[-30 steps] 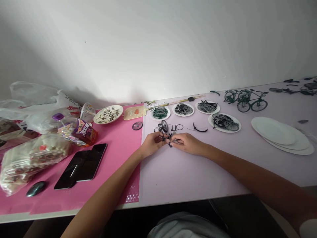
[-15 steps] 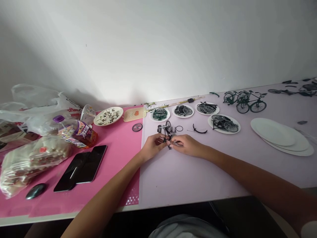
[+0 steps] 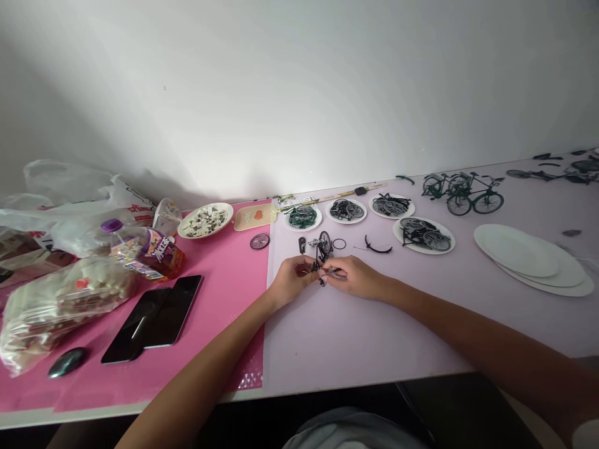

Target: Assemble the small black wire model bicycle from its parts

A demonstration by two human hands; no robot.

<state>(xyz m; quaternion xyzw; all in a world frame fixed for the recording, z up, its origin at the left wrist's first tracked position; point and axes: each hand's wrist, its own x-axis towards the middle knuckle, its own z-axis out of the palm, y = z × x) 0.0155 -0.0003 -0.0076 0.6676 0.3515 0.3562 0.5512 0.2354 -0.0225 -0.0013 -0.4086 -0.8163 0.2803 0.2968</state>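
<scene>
My left hand (image 3: 293,279) and my right hand (image 3: 349,275) meet over the light mat, fingers closed around the near end of a small black model bicycle (image 3: 324,245). One spoked wheel shows on its far end. Between the right fingers is a thin greyish piece, too small to make out. Just beyond the hands lie a black ring (image 3: 339,244), a small dark part (image 3: 302,244) and a curved black strip (image 3: 377,247). A loose spoked wheel (image 3: 259,241) rests to the left on the pink mat.
White plates of model parts (image 3: 305,226) line the back. Finished-looking green model bicycles (image 3: 475,194) stand back right, near stacked white plates (image 3: 568,280). At left are two phones (image 3: 175,312), a mouse (image 3: 68,362), a drink bottle (image 3: 145,249) and plastic bags (image 3: 70,193).
The model bicycle has turned slightly in my fingers, its far wheel shifting a little right and nearer. My hands stay together in almost the same place.
</scene>
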